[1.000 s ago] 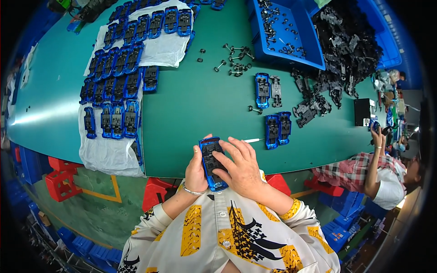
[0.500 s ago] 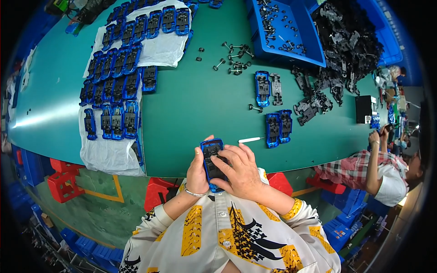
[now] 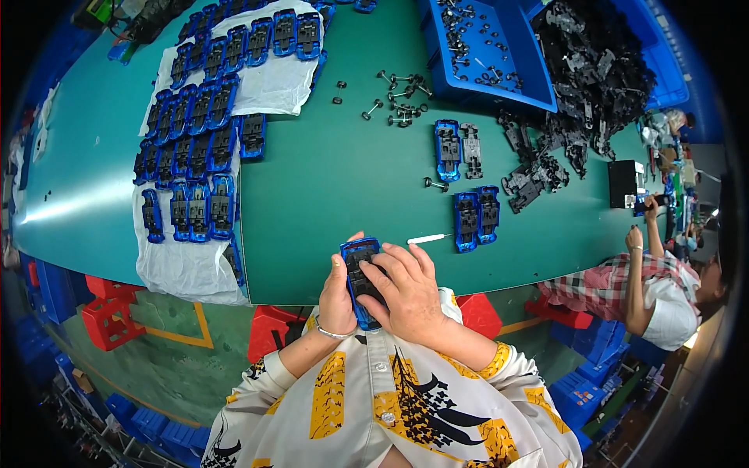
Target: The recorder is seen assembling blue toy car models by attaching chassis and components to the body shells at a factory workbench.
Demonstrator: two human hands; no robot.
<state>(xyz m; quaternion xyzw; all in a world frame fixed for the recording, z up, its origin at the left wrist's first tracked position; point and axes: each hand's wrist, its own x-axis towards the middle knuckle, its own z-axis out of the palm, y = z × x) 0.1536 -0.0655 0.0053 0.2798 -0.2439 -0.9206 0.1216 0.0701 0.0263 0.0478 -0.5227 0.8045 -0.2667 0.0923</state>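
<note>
Close to my body I hold a blue toy car body [image 3: 363, 253], underside up, with a black chassis set in it. My left hand [image 3: 336, 297] is wrapped round its left side. My right hand [image 3: 411, 286] grips it from the right, with bent fingers pressing on the chassis and hiding part of it. Just beyond my right hand lies a white-handled screwdriver [image 3: 426, 239]. Two toy cars [image 3: 477, 219] lie underside up to the right of it. Farther off, another toy car [image 3: 448, 151] lies beside a loose black chassis [image 3: 472, 151].
Wheel axles [image 3: 401, 99] lie scattered on the green table [image 3: 328, 187]. Behind them stands a blue bin [image 3: 499, 97] of axles, next to a heap of black chassis [image 3: 589, 78]. Rows of toy cars [image 3: 189, 148] rest on white sheeting [image 3: 183, 269] at left. A co-worker [image 3: 624, 292] sits at right.
My right hand's fingers have shifted slightly and curled more over the chassis. The toy car stays in nearly the same place. At right, the co-worker's hands have moved.
</note>
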